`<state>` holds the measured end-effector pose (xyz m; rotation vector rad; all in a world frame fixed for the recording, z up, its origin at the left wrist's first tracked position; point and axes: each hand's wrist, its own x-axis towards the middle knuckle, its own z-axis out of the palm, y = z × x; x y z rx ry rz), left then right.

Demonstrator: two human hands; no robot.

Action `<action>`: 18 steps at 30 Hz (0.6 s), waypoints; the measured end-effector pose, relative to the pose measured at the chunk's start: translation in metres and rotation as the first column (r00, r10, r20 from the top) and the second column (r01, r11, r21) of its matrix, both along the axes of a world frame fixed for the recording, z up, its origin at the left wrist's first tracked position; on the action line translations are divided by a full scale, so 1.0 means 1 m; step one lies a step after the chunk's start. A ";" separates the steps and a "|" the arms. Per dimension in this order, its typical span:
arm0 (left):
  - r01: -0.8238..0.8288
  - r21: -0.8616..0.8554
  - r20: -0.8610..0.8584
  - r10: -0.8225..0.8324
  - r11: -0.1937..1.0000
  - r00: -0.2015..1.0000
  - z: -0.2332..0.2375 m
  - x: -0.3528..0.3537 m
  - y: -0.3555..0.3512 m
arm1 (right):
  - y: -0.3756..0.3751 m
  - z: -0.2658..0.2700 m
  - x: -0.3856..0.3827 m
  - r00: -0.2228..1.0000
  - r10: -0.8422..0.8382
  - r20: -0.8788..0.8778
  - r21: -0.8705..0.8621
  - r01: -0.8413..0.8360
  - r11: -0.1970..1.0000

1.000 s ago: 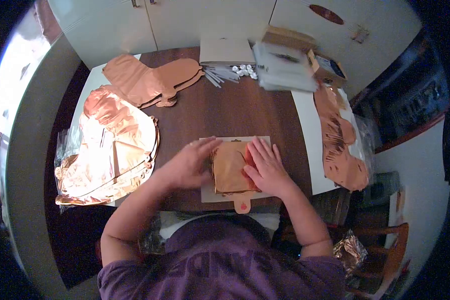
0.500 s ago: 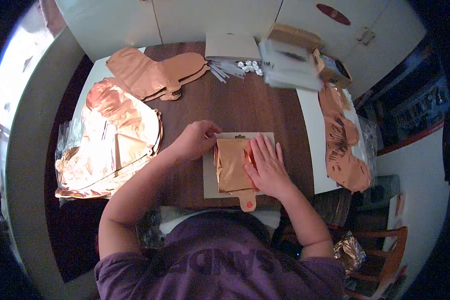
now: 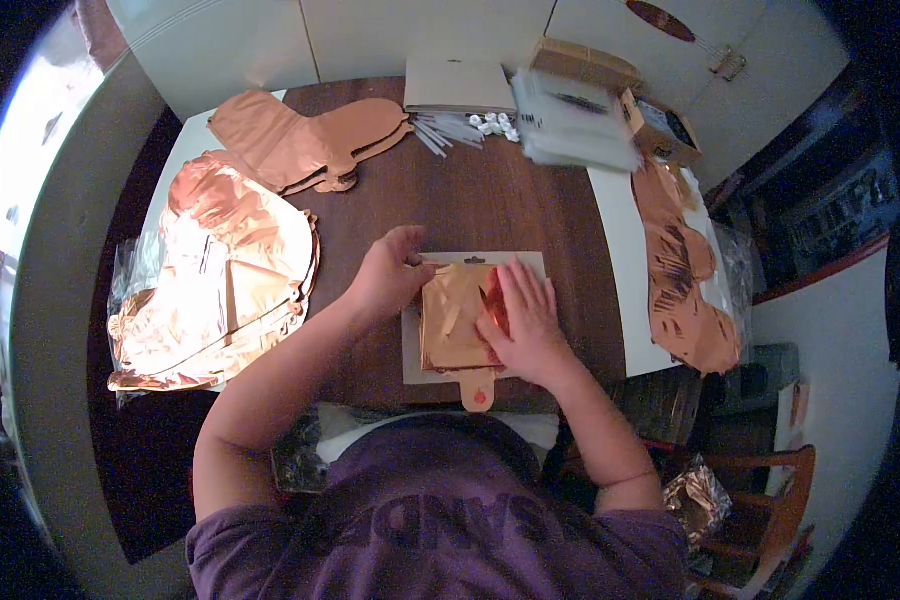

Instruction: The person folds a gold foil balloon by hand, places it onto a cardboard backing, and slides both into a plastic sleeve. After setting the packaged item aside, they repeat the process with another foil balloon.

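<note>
A folded rose-gold foil balloon (image 3: 452, 320) lies on a pale card (image 3: 413, 350) in front of me, its rounded tail with a red mark (image 3: 478, 392) pointing toward my body. My right hand (image 3: 528, 325) rests flat along the balloon's right side, fingers stretched and slightly spread, thumb on the foil. At the upper left corner is my left hand (image 3: 390, 268), fingers bent and apart, the thumb side touching or just beside the foil's edge. The card's hanging slot (image 3: 475, 260) shows above the balloon.
Flat foil balloons (image 3: 240, 270) pile up on the left, with more foil shapes (image 3: 320, 145) behind. At the back are white straws (image 3: 445, 132), small white pieces (image 3: 495, 125), cards (image 3: 458, 88) and clear plastic bags (image 3: 575, 120). Another foil shape (image 3: 685, 265) lies right.
The left hand's fingers have opened and lifted away from the balloon's upper left corner. My right hand's thumb has shifted left over the foil. The whole view has shifted slightly.
</note>
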<state>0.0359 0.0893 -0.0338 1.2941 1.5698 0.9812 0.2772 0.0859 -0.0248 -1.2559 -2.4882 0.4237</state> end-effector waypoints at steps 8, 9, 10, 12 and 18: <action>0.050 -0.038 0.120 -0.045 0.998 0.992 0.002 0.001 0.002 | 0.062 0.012 0.017 0.925 -0.190 -0.329 -0.369 0.060 0.928; 0.041 -0.003 0.009 -0.041 0.999 0.999 0.003 0.001 0.000 | 0.062 0.020 0.016 0.946 -0.175 -0.273 -0.401 0.054 0.915; 0.037 0.033 -0.103 -0.033 0.999 0.994 0.005 0.003 -0.002 | 0.063 0.025 0.015 0.963 -0.157 -0.218 -0.432 0.049 0.900; 0.032 0.139 -0.256 0.004 0.990 0.967 0.004 0.005 -0.005 | 0.064 0.023 0.011 0.981 -0.127 -0.147 -0.378 0.063 0.924; 0.095 0.260 -0.490 0.047 0.961 0.871 0.017 0.021 -0.016 | 0.068 0.019 0.004 0.990 -0.135 -0.053 -0.301 0.113 0.947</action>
